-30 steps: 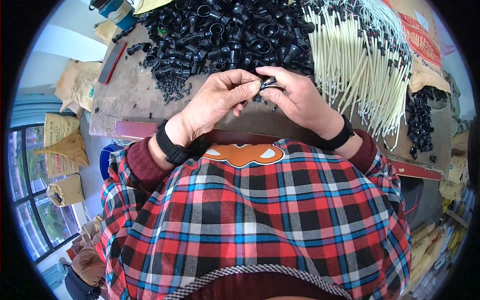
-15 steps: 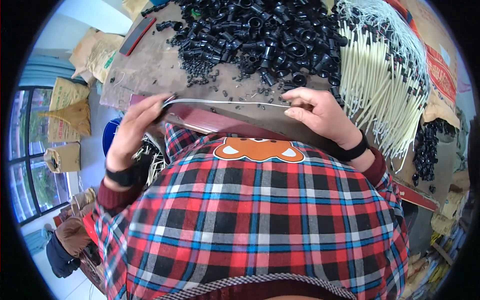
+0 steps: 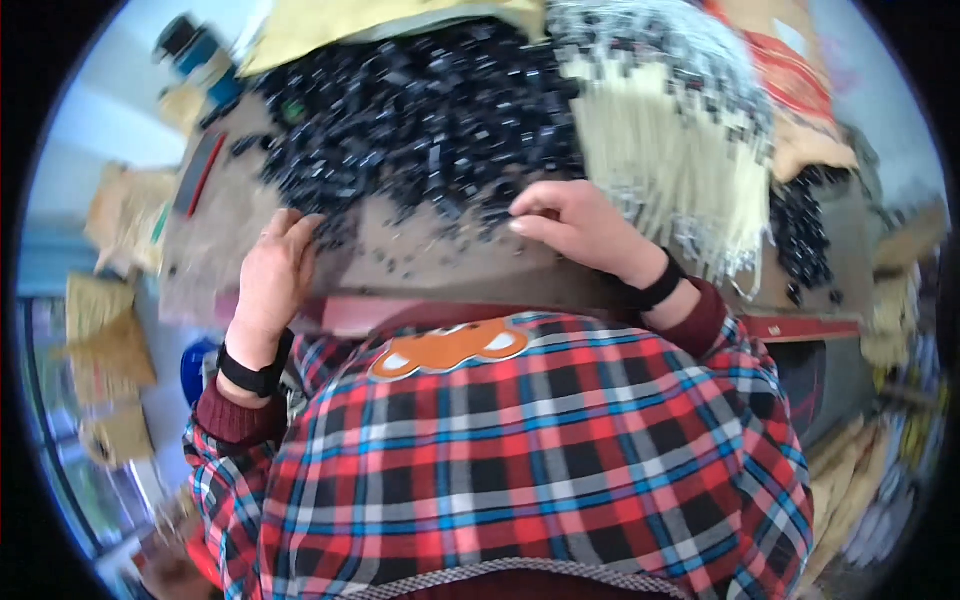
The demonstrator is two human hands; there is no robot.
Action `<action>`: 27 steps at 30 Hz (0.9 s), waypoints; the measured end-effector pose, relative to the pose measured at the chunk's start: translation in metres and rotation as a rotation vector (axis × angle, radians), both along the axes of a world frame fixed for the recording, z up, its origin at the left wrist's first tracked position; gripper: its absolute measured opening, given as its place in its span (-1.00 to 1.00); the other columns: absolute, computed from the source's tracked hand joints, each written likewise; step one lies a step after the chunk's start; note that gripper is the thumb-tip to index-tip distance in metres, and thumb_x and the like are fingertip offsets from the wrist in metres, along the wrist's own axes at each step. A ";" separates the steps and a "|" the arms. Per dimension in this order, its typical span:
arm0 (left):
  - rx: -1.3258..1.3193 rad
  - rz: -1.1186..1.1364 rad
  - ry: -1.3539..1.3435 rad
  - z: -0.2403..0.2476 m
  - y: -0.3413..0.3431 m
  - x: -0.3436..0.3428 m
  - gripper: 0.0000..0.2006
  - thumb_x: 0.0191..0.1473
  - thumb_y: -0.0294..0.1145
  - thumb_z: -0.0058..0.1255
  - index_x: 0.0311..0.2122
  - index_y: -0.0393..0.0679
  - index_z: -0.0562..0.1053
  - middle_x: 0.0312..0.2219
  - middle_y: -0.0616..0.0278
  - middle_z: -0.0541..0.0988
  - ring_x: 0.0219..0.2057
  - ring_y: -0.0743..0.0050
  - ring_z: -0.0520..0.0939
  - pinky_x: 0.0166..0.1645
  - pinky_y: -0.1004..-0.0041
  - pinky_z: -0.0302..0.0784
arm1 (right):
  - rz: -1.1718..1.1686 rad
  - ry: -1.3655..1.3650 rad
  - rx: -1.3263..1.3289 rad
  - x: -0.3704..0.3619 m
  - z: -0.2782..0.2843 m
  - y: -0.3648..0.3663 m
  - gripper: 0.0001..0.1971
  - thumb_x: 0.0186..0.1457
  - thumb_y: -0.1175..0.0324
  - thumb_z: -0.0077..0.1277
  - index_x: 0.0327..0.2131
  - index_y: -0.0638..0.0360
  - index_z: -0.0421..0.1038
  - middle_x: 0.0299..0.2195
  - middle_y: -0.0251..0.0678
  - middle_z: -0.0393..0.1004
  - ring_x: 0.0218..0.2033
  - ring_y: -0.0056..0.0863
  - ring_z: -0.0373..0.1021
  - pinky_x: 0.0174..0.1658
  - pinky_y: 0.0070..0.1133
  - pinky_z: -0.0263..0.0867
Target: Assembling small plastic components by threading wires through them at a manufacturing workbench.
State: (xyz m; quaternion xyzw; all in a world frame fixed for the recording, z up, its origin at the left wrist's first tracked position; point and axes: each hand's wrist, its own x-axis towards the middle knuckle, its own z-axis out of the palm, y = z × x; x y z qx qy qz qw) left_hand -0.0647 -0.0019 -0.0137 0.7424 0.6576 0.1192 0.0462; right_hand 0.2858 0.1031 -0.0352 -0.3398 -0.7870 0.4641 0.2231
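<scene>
Over the near left edge of a heap of black plastic fittings (image 3: 430, 110), my left hand (image 3: 268, 285) points its bunched fingertips down at small black pieces. What they pinch, if anything, is too small to make out. My right hand (image 3: 580, 228) is at the heap's near right edge, thumb and forefinger curled toward each other in a pinch beside dark pieces. Its other fingers are tucked in, and whatever lies between the tips is blurred. Small black bits (image 3: 400, 262) lie scattered on the table between the hands.
To the right lies a thick bundle of cream tubes (image 3: 665, 150) with white strands at the far end. A black-and-red flat tool (image 3: 200, 175) is at the left. Behind the heap is a yellow sack (image 3: 390, 22); a blue bottle (image 3: 200, 62) stands far left.
The white strip stretched between my hands is no longer visible. Both hands have moved to the heap's near edge, the left one lower in view. The whole view has shifted and blurred.
</scene>
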 end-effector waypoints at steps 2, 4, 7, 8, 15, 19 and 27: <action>0.104 -0.097 0.108 -0.008 0.030 0.015 -0.69 -0.07 -0.53 0.00 -0.13 -0.14 0.43 -0.28 0.08 0.43 -0.23 0.05 0.50 -0.24 0.25 0.47 | -0.141 0.001 -0.009 0.017 0.001 0.007 -0.81 0.00 0.42 0.11 -0.29 0.30 0.46 -0.54 -0.42 0.47 -0.51 -0.74 0.32 -0.43 -0.72 0.23; 0.039 -0.122 0.214 -0.013 0.052 0.008 -0.68 -0.07 -0.50 0.02 -0.12 -0.12 0.41 -0.28 0.08 0.42 -0.22 0.07 0.50 -0.25 0.23 0.47 | -0.346 -0.018 0.077 0.048 -0.003 0.018 -0.81 0.01 0.39 0.10 -0.30 0.29 0.47 -0.54 -0.39 0.47 -0.51 -0.71 0.34 -0.43 -0.70 0.24; 0.010 -0.156 0.300 -0.014 0.070 0.006 -0.68 -0.08 -0.48 0.03 -0.13 -0.11 0.40 -0.28 0.08 0.42 -0.23 0.07 0.50 -0.25 0.21 0.47 | -0.680 -0.044 0.221 0.093 -0.002 0.038 -0.79 0.01 0.34 0.09 -0.32 0.29 0.48 -0.56 -0.33 0.48 -0.51 -0.64 0.37 -0.43 -0.65 0.26; 0.003 -0.161 0.336 -0.013 0.071 0.006 -0.68 -0.08 -0.47 0.03 -0.13 -0.12 0.40 -0.29 0.07 0.42 -0.24 0.06 0.50 -0.24 0.21 0.47 | -0.840 -0.252 0.411 0.105 0.000 0.045 -0.77 0.02 0.29 0.07 -0.34 0.29 0.48 -0.56 -0.27 0.49 -0.51 -0.58 0.40 -0.43 -0.59 0.27; -0.009 -0.052 0.092 -0.009 0.060 0.005 -0.70 -0.04 -0.44 0.03 -0.13 -0.17 0.40 -0.36 0.07 0.48 -0.35 0.06 0.54 -0.30 0.31 0.47 | -0.853 -0.563 0.443 0.136 -0.010 0.098 -0.72 0.03 0.22 0.02 -0.39 0.30 0.45 -0.53 -0.11 0.50 -0.46 -0.20 0.44 -0.34 -0.36 0.34; -0.224 0.153 -0.617 0.011 0.039 0.016 -0.74 0.05 -0.40 0.01 -0.12 -0.19 0.42 -0.45 0.25 0.52 -0.46 0.41 0.54 -0.39 0.52 0.41 | -0.635 0.079 -0.153 0.125 -0.002 0.097 -0.83 0.05 0.32 0.03 -0.36 0.22 0.43 -0.59 -0.25 0.48 -0.60 -0.48 0.42 -0.49 -0.54 0.32; -0.393 -0.007 -1.126 0.007 0.015 0.058 -0.76 0.06 -0.52 0.04 -0.12 -0.17 0.45 -0.46 0.44 0.46 -0.47 0.77 0.46 -0.42 0.69 0.35 | -0.020 0.667 -0.722 -0.034 0.028 0.005 -0.92 0.11 0.43 -0.06 -0.32 0.19 0.40 -0.56 -0.30 0.49 -0.65 -0.53 0.42 -0.54 -0.66 0.32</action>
